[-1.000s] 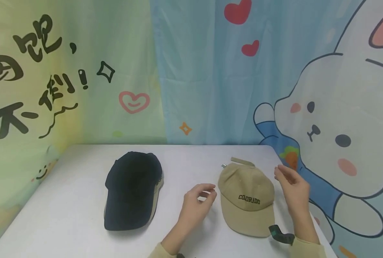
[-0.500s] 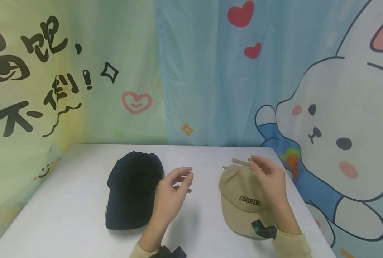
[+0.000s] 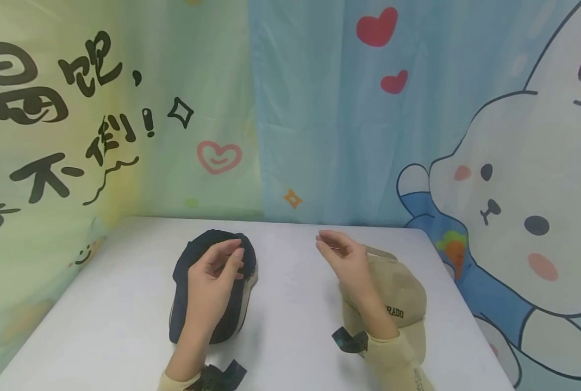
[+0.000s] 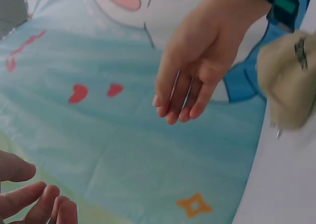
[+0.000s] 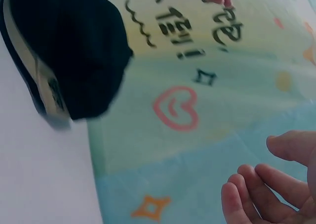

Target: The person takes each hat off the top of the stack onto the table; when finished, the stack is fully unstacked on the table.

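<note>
- The left hand [image 3: 207, 288] is hovering in front of the dark cap [image 5: 74, 46] in the head view, thumb and fingers loosely bent with a gap between them, and it is holding nothing; the right wrist view is showing it apart from that cap.
- The right hand [image 3: 351, 263] is hanging just as loosely, thumb away from the fingers, nothing in its grasp; it is partly hiding the tan cap [image 3: 403, 288] in the head view, but the left wrist view is showing the two apart.
- The dark cap is lying on the left of the counter [image 3: 290, 309], the tan one on the right, both with brims pointing toward the person; a printed curtain [image 3: 300, 136] is hanging behind.
- Both caps are looking like light cloth, probably neither slippery nor fragile; the crowns are likely giving under a squeeze, the brims are likely keeping their shape better.
- For a hold, the brim edge is looking surest (thumb above, fingers beneath), while the tan cap's thin strap [image 3: 382, 253] is looking too floppy for steady control.
</note>
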The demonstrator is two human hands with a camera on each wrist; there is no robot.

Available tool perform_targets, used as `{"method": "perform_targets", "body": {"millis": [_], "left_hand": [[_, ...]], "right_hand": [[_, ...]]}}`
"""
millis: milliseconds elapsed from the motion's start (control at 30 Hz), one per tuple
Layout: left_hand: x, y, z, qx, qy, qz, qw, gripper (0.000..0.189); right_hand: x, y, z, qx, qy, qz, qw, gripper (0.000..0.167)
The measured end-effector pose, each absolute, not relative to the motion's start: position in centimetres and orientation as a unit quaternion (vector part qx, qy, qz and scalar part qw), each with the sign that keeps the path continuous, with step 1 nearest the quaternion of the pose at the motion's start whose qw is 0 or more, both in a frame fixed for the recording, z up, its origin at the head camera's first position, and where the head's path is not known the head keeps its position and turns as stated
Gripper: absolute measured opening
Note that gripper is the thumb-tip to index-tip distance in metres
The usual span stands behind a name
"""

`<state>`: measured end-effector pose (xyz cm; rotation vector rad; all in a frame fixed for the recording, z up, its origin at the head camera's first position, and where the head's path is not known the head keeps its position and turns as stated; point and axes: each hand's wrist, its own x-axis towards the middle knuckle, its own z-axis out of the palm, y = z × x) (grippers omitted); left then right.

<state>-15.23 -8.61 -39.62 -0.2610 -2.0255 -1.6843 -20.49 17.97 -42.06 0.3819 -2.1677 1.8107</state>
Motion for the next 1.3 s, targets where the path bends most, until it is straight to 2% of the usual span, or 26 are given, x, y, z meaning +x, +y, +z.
{"method": "perform_targets", "body": {"millis": [233, 367, 467, 567, 800, 867, 933, 1033, 1100, 1300], "left_hand": [[-14.5, -13.0, -40.2, -0.023, -0.762, -0.585, 0.276, 0.025], [-13.7, -15.0, -41.2, 0.052, -0.777, -0.553, 0.296, 0.026], [-12.9, -16.3, -42.4, 0.122, -0.786, -0.532, 0.290, 0.031], [-12.1, -17.5, -44.2, 0.170, -0.799, -0.518, 0.252, 0.042], [-11.1, -19.7, -48.4, 0.215, -0.832, -0.504, 0.082, 0.069], [-11.7, -20.5, -50.7, 0.218, -0.841, -0.488, 0.077, 0.074], [-11.7, -20.7, -51.1, 0.216, -0.840, -0.495, 0.061, 0.074], [-11.5, -20.6, -51.1, 0.224, -0.846, -0.479, 0.067, 0.071], [-10.8, -20.2, -49.4, 0.223, -0.844, -0.487, 0.036, 0.070], [-10.7, -20.2, -49.6, 0.212, -0.852, -0.479, -0.016, 0.086]], "right_hand": [[-22.0, 13.1, -43.4, 0.146, -0.759, 0.624, 0.115, 0.027], [-22.6, 10.6, -44.7, 0.123, -0.776, 0.612, 0.092, 0.028], [-22.9, 8.8, -45.7, 0.103, -0.784, 0.609, 0.064, 0.030], [-23.1, 7.3, -46.8, 0.087, -0.785, 0.613, 0.028, 0.035], [-23.2, 5.4, -48.2, 0.061, -0.742, 0.666, -0.039, 0.047], [-23.3, 5.2, -48.5, 0.059, -0.734, 0.675, -0.051, 0.050], [-23.4, 5.0, -48.8, 0.057, -0.729, 0.680, -0.063, 0.051], [-23.5, 4.8, -49.1, 0.054, -0.727, 0.680, -0.071, 0.052], [-23.5, 4.6, -49.3, 0.050, -0.729, 0.679, -0.070, 0.053], [-23.9, 4.4, -49.6, 0.024, -0.729, 0.680, -0.075, 0.055]]}}
